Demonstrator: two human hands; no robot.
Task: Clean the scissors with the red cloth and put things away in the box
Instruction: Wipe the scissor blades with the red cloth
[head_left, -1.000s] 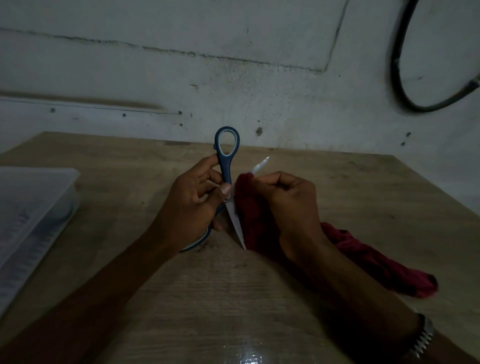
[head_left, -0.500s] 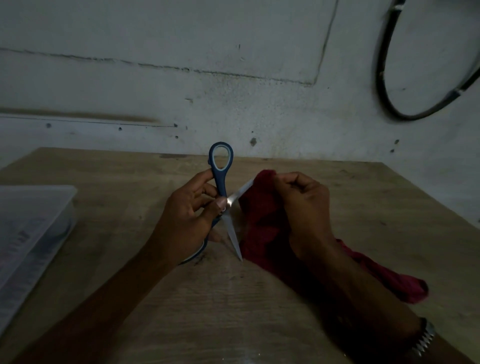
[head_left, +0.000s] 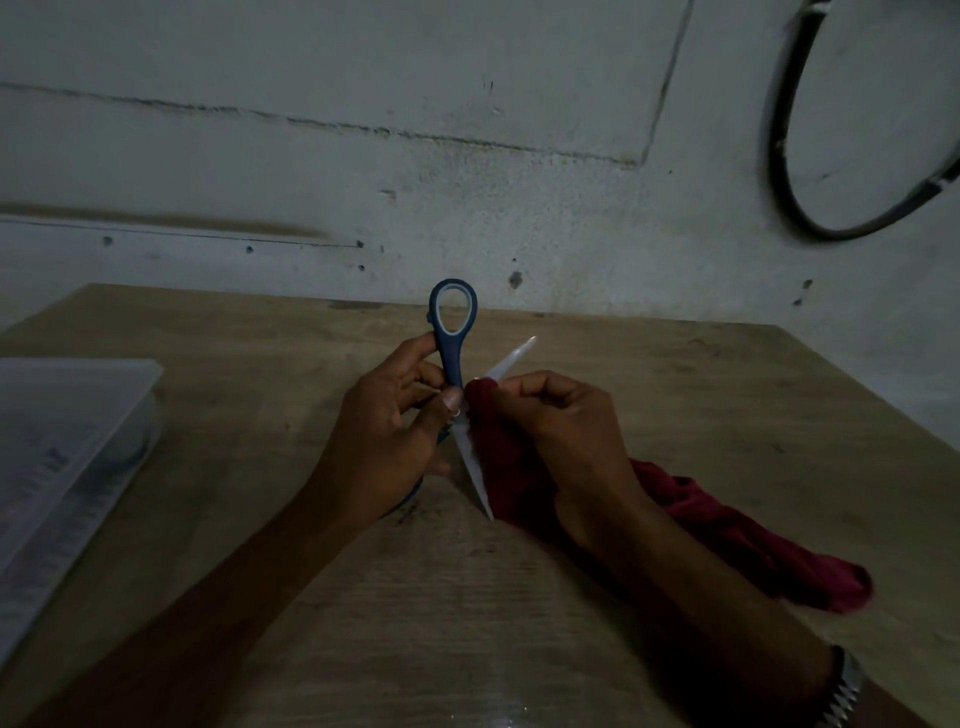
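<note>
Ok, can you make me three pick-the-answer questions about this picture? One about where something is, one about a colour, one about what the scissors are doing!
1. Where is the plastic box?
A. left side of the table
B. right side
C. on the wall

2. What colour are the scissors' handles?
A. yellow
B. blue
C. green

3. How are the scissor blades?
A. closed
B. spread open
C. wrapped fully

Answers: 1 A, it sits by the left arm. 2 B, the loop above the left hand is blue. 3 B, the blades cross apart while the right hand holds the red cloth on one.

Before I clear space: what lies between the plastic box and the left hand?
Only bare wooden table, as the head view shows; nothing sits between the box and the left hand, which holds the scissors.
</note>
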